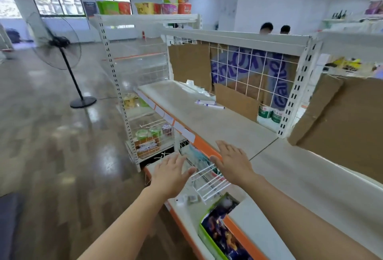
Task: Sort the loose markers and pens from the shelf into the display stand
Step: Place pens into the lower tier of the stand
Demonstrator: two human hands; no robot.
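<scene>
Markers (209, 103): lying loose far back on the shelf (217, 123), none lifted | stand (209, 179): wire rack on the lower tier | left hand (173, 173), right hand (233, 161): apart, fingers spread, empty | I judge sorting not begun.

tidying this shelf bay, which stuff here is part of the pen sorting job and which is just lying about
Part of the job:
- loose markers on the shelf
- white wire display stand, between the left hand and right hand

Just lying about:
- cardboard sheets
- colourful box
- noodle cups
- standing fan
</scene>
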